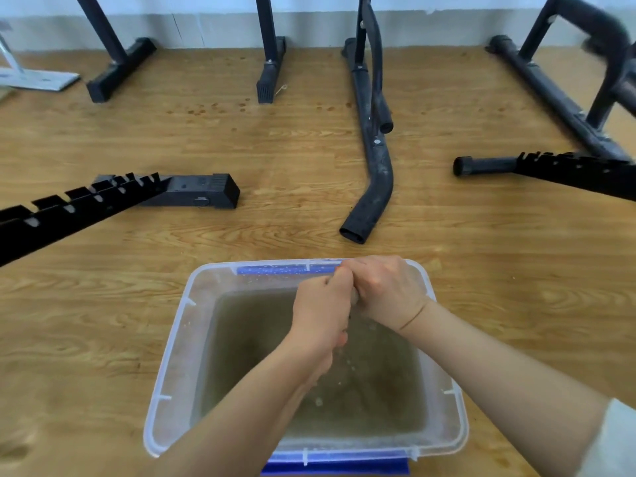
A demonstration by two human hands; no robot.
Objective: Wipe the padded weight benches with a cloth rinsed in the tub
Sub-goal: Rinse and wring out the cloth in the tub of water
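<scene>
**Cloth gripped over the tub, mostly hidden in two fists**

Both hands are held above the far end of the clear plastic tub [179, 342]. The left hand [320, 311] and the right hand [389, 294] are curled into fists and pressed against each other. The cloth [354, 298] is clenched between them, so only a thin grey sliver of it can be made out where the fists meet; its size and shape cannot be told. A few drops are seen under the left hand, blurred.

The tub is filled with murky brown water [371, 390], and its bottom is hidden. A blue handle [285, 269] is seen at the far rim, partly covered by the right hand.

Of the benches [375, 187], only black frames on the wooden floor [275, 149] are shown, with their upper parts cut off. A notched rail [69, 204] is cut off at the left edge. A white sleeve [614, 442] is half visible at the lower right.
</scene>
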